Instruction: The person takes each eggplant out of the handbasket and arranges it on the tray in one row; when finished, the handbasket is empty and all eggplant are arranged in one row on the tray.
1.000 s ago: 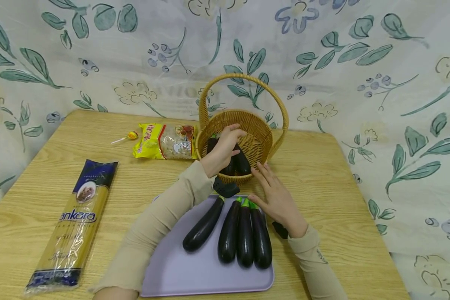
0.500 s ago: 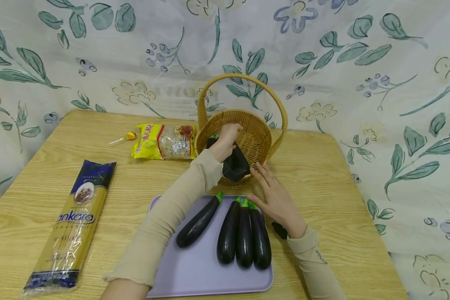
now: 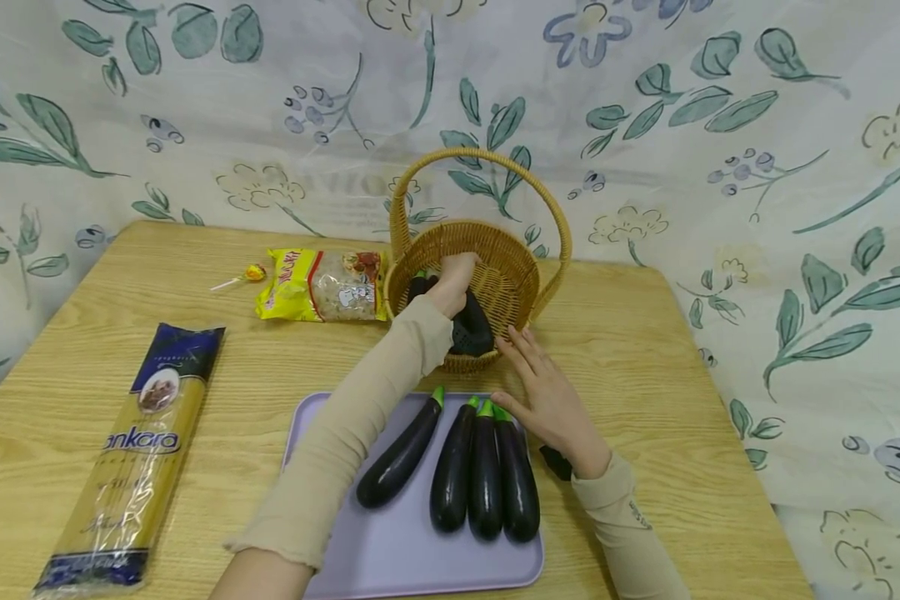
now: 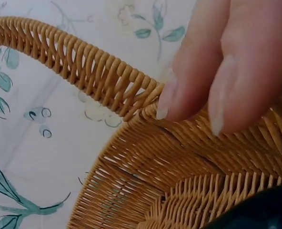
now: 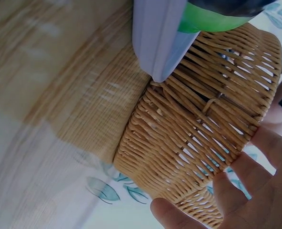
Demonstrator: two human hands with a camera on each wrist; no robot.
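My left hand (image 3: 453, 282) reaches down into a wicker basket (image 3: 516, 258), over the dark eggplants (image 3: 416, 286) lying at its left side. In the left wrist view two fingertips (image 4: 179, 95) show bent downward in front of the woven wall with nothing between them, and a dark glossy surface fills the lower right corner. The rest of that hand's fingers are hidden. Fairly straight, the fingers of my right hand (image 3: 558, 408) touch the basket's front right rim; the right wrist view shows them against the outer weave. Several eggplants (image 3: 451, 475) with green stems lie on a lavender tray (image 3: 420, 567).
Left of the basket lies a yellow snack bag (image 3: 322, 285), with a lollipop (image 3: 253, 272) beside it. A long spaghetti pack (image 3: 135, 458) rests at the table's left. The basket's tall arched handle (image 3: 487, 154) stands up before the floral cloth backdrop (image 3: 630, 83).
My left hand, spread over the eggplants a second ago, has turned downward and gone deeper into the basket. The leftmost eggplant on the tray has shifted slightly. My right hand stays at the rim.
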